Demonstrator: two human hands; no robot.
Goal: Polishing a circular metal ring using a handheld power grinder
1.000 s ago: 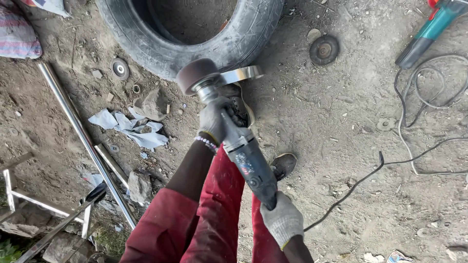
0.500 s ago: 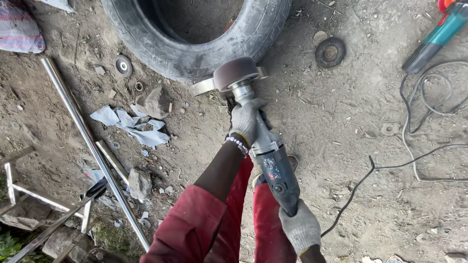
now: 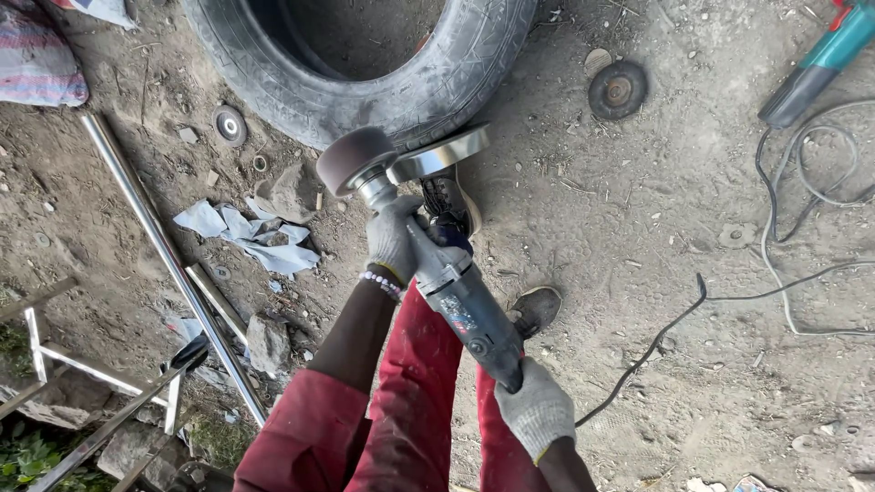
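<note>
Both gloved hands' grip closed on grinder (image 3: 460,296), left hand (image 3: 392,239), right hand (image 3: 538,410), beside tyre (image 3: 365,82)

An open-air metalworking yard on bare dirt.

A worn car tyre (image 3: 365,64) lies on the packed earth (image 3: 656,237), with spent grinding discs (image 3: 617,89), steel tubing (image 3: 164,255), a welded metal frame (image 3: 55,355), trailing power cables (image 3: 802,237) and a second power tool (image 3: 816,64) scattered about, while a grinder (image 3: 437,264) is at work.
</note>
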